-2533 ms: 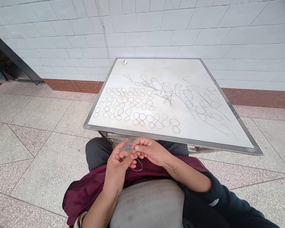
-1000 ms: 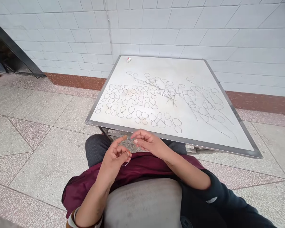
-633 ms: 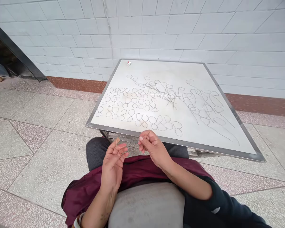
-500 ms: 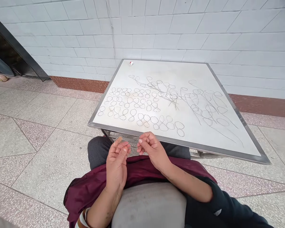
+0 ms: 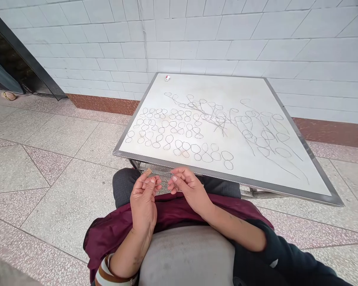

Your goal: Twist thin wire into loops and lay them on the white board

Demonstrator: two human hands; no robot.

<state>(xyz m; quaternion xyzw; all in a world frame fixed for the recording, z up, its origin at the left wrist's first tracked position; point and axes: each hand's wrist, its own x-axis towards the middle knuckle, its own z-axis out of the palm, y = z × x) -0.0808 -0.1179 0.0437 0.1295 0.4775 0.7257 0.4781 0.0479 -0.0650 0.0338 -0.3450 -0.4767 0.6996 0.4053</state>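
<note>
My left hand (image 5: 145, 198) pinches a thin wire (image 5: 144, 181) between thumb and fingers, above my lap. A tan band, perhaps tape, wraps one fingertip of that hand. Close by on the right, my right hand (image 5: 186, 186) has thumb and fingers closed on the wire too; a fine strand shows between the hands. Beyond them, figure-eight wire loops (image 5: 182, 147) lie in rows on the front left of the white table (image 5: 197, 85). Longer wires, each with a loop at one end (image 5: 265, 137), lie tangled across its middle and right.
The table has a grey metal edge (image 5: 226, 179) just past my hands. A small red-and-white object (image 5: 167, 78) lies at its far left corner. Behind stands a white tiled wall (image 5: 197, 35). A dark doorway (image 5: 8, 51) is at the left, with someone's foot in a sandal (image 5: 8, 95).
My left hand has shifted slightly left and down, the right a little left, both still pinching the wire. The whole view has shifted a little.
</note>
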